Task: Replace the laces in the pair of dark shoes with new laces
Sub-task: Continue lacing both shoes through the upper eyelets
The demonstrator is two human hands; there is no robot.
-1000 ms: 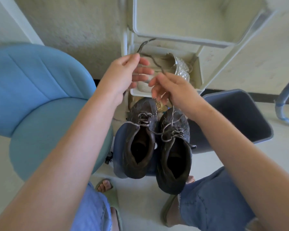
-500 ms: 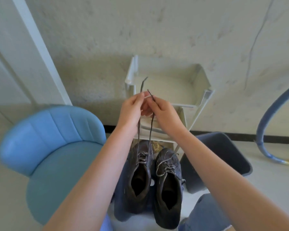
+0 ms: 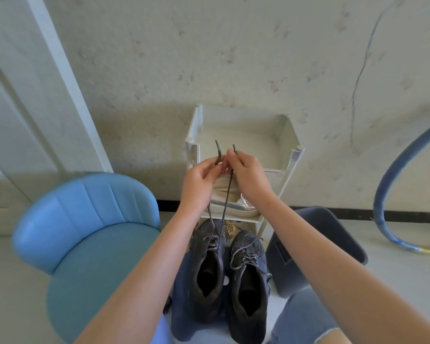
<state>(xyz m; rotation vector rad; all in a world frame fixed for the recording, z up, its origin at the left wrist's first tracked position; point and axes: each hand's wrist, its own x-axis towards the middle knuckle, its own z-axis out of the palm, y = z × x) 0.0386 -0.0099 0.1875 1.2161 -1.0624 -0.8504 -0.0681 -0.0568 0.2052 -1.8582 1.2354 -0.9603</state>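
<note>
- Two dark shoes [image 3: 250, 276] sit side by side on a dark blue stool [image 3: 181, 284], toes toward a white rack [image 3: 294, 157].
- Left hand [image 3: 199, 181] pinches one end of a dark lace [image 3: 227, 197]; right hand [image 3: 248, 177] pinches the other end.
- Both strands run down to the shoe nearer the blue chair [image 3: 90, 232].

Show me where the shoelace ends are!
Head view, centre: the lace ends poke up, one pinched by the left hand, one by the right hand, before the white rack and above the dark shoes.
</note>
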